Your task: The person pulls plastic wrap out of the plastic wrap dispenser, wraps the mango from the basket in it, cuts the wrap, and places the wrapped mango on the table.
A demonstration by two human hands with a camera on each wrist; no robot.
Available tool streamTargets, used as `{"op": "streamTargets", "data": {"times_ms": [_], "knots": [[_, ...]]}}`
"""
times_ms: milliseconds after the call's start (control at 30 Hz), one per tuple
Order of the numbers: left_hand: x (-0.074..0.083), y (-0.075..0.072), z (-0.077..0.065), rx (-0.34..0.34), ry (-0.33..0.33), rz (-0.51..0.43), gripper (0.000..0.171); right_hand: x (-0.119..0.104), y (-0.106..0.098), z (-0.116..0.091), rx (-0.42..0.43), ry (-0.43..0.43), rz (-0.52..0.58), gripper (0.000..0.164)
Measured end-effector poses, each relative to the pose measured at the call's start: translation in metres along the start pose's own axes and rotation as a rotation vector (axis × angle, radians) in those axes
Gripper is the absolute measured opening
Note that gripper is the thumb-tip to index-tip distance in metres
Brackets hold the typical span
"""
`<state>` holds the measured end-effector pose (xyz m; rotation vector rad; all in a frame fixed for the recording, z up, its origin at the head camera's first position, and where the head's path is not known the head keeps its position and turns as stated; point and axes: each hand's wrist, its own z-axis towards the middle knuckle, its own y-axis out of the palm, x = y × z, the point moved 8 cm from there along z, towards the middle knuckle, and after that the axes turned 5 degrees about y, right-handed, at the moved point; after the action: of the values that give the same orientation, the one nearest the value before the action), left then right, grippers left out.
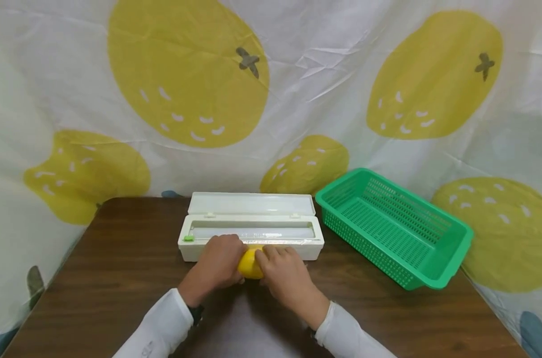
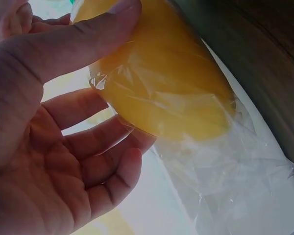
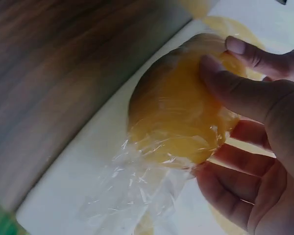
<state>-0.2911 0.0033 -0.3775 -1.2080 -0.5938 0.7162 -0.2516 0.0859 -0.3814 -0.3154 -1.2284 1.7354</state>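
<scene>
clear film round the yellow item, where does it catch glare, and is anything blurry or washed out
Left wrist: small white glints on the film at the yellow item, cloth behind bleached bright; right wrist: bright streaks on the film, tabletop soft and blurred; head: pale sheen on the tabletop between the sleeves.

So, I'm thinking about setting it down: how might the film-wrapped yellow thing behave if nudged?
The yellow thing would probably roll, given its rounded sides, perhaps unevenly since it looks oblong. The shiny clear film around it could make it slippery. The film's loose, crumpled part looks thin, so probably floppy.
</scene>
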Motion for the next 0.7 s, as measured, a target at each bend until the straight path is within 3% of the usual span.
{"op": "streamTargets", "data": {"times_ms": [333,567,700], "knots": [[-0.001,0.005,-0.001,0.026,-0.011,-0.063,0.041,0.011,0.010,0.004,-0.051,0.013,0.142,0.053],[-0.003,0.013,-0.003,-0.040,-0.053,-0.129,0.043,0.015,0.018,0.005,-0.123,0.031,0.219,0.050],[-0.001,0.012,-0.005,-0.020,-0.046,-0.148,0.049,0.019,0.022,0.007,-0.166,0.053,0.267,0.049]]}}
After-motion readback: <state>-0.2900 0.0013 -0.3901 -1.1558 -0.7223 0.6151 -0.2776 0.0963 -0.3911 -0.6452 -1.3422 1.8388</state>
